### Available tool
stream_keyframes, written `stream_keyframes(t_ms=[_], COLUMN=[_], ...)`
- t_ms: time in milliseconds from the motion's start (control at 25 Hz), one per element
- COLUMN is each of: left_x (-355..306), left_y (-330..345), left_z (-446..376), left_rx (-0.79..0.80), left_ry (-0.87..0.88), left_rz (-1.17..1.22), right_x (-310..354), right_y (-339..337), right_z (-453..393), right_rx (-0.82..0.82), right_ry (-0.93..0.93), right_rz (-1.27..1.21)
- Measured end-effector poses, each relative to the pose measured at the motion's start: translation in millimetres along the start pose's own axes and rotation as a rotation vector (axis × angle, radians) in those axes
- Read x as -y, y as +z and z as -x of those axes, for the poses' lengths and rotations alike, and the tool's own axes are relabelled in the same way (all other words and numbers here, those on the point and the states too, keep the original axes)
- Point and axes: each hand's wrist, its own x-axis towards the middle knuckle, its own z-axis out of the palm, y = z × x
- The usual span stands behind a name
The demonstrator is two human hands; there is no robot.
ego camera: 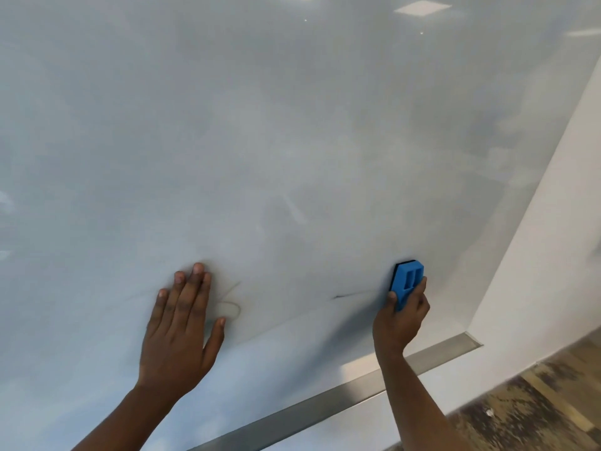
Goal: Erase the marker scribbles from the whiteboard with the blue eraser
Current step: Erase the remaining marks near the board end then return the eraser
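Fingers (pixel 422 289) of the right hand (pixel 401 317) curl round the eraser (pixel 407 283), thumb on its left edge, other fingers wrapped over the right side. Eraser is blue with a black pad, pad side against the whiteboard (pixel 292 141), low on the board toward its right end, tilted slightly right. Left hand (pixel 182 323) lies flat on the board, fingers straight and together, thumb spread out to the right, holding nothing. Faint grey scribble (pixel 229 307) just right of the left hand, a loop with a stroke rising above it, partly smeared. Short dark streak (pixel 351 294) between the hands, its right end running up to the eraser. Board surface shows hazy smudges and ceiling-light reflections. Metal rail (pixel 325 402) runs along the board's lower edge. White wall (pixel 536 271) to the right, wood-pattern floor (pixel 536 411) at lower right.
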Motion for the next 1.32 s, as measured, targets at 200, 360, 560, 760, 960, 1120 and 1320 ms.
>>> stream_keyframes(t_ms=[200,360,560,760,960,1120,1320], left_x=[51.9,99.2,142.5,183.8,195.7,191.5,194.7], left_y=[-23.7,-47.5,-70.1,-85.6,-90.2,-84.3,-79.2], left_z=[20.9,32.6,44.6,67.1,79.1,80.5,78.2], left_rx=[-0.003,-0.002,-0.018,0.004,-0.005,-0.044,-0.042], left_ry=[0.011,0.068,0.073,0.061,0.067,0.051,0.083], left_rz=[0.029,0.024,0.057,0.061,0.049,0.014,-0.014], right_x=[14.4,32.9,64.0,96.7,111.5,104.7,100.4], right_y=[20.7,40.0,67.8,97.1,118.6,105.5,91.5], right_z=[68.2,122.4,195.4,294.1,402.6,380.4,300.1], right_rx=[0.011,0.007,-0.003,-0.002,0.117,0.157,0.020], right_ry=[-0.006,-0.011,-0.009,-0.005,-0.164,-0.231,-0.128], right_rz=[-0.005,-0.012,-0.050,-0.130,-0.056,-0.036,-0.034])
